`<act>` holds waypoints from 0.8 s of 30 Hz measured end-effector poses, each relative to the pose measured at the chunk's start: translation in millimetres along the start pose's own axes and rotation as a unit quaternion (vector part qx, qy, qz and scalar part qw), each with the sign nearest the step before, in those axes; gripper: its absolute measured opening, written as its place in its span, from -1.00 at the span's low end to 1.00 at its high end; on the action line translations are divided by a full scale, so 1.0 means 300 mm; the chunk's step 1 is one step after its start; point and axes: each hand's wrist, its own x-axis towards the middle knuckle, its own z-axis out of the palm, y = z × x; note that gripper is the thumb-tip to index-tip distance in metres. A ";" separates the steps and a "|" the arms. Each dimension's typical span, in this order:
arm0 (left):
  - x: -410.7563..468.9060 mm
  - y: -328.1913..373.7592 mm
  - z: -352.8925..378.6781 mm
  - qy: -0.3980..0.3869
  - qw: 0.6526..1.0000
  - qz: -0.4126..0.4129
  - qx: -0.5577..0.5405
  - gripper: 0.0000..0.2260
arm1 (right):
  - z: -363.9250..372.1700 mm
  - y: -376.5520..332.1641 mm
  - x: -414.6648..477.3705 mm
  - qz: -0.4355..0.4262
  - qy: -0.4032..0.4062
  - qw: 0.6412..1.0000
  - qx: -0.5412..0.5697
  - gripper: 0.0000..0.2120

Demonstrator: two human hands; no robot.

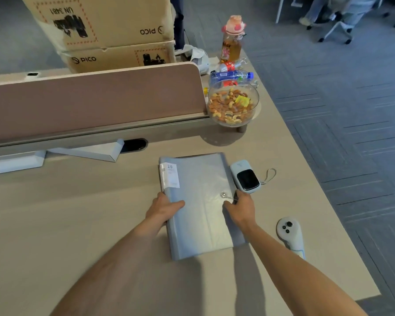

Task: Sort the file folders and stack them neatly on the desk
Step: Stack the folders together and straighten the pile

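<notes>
A stack of pale blue file folders (201,208) lies flat on the beige desk (78,224), a white label with "20" at its top left corner and a round metal string clasp (224,194) near its right edge. My left hand (164,209) grips the stack's left edge, thumb on top. At the right edge, my right hand (240,207) pinches the thin clasp string beside the button. How many folders are in the stack I cannot tell.
A light blue power bank (245,176) with a wrist strap touches the folders' right side. A white controller (290,236) lies at the right. A glass bowl of nuts (233,103), bottles (232,75), a partition (89,106) and cardboard boxes (100,30) stand behind.
</notes>
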 end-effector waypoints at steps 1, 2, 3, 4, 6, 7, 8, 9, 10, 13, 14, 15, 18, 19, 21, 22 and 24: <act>0.012 -0.003 0.002 0.001 1.000 -0.001 0.002 -0.21 | 0.001 0.002 0.004 0.002 -0.001 1.000 0.000 -0.75; 0.023 -0.004 0.005 0.001 1.000 0.000 0.003 -0.20 | 0.001 0.002 0.005 0.005 0.001 1.000 0.005 -0.76; 0.020 0.000 0.004 0.002 1.000 0.003 0.008 -0.20 | 0.005 0.007 0.007 0.007 0.006 1.000 0.010 -0.76; 0.014 0.006 0.004 0.006 1.000 0.007 0.013 -0.20 | 0.008 0.009 0.008 0.012 0.013 1.000 0.012 -0.77; 0.000 0.019 0.005 0.015 0.999 0.018 0.022 -0.21 | 0.015 0.014 0.012 0.025 0.020 0.999 0.020 -0.80; -0.004 0.023 0.007 0.019 0.999 0.021 0.023 -0.22 | 0.019 0.016 0.015 0.028 0.019 0.999 0.024 -0.81; -0.010 0.027 0.011 0.023 0.999 0.023 0.025 -0.22 | 0.020 0.016 0.016 0.030 0.019 0.999 0.025 -0.81; -0.014 0.030 0.016 0.026 0.999 0.025 0.028 -0.23 | 0.019 0.015 0.017 0.030 0.020 0.999 0.022 -0.81; -0.016 0.031 0.022 0.031 0.999 0.027 0.035 -0.24 | 0.014 0.010 0.015 0.028 0.024 0.999 0.019 -0.80; -0.018 0.023 0.046 0.056 0.996 0.028 0.065 -0.33 | -0.003 0.006 0.002 0.014 0.035 0.999 0.004 -0.79; -0.022 0.021 0.051 0.063 0.995 0.027 0.069 -0.35 | -0.010 0.005 -0.007 0.010 0.035 0.999 -0.003 -0.79; -0.025 0.019 0.057 0.068 0.995 0.028 0.069 -0.36 | -0.014 0.007 -0.014 0.005 0.033 0.999 -0.012 -0.80; -0.033 0.023 0.065 0.069 0.995 0.030 0.062 -0.37 | -0.036 0.000 -0.023 0.002 0.026 0.999 -0.036 -0.87; -0.034 0.025 0.066 0.066 0.996 0.030 0.059 -0.37 | -0.041 -0.002 -0.020 0.002 0.025 0.999 -0.037 -0.87; -0.033 0.031 0.066 0.057 0.997 0.029 0.051 -0.36 | -0.056 -0.014 -0.014 -0.004 0.020 0.999 -0.041 -0.87; -0.037 0.033 0.064 0.053 0.997 0.027 0.045 -0.36 | -0.062 -0.021 -0.016 -0.004 0.015 0.999 -0.043 -0.87; -0.033 0.030 0.062 0.044 0.998 0.027 0.028 -0.35 | -0.070 -0.021 -0.018 0.001 0.008 0.999 -0.037 -0.89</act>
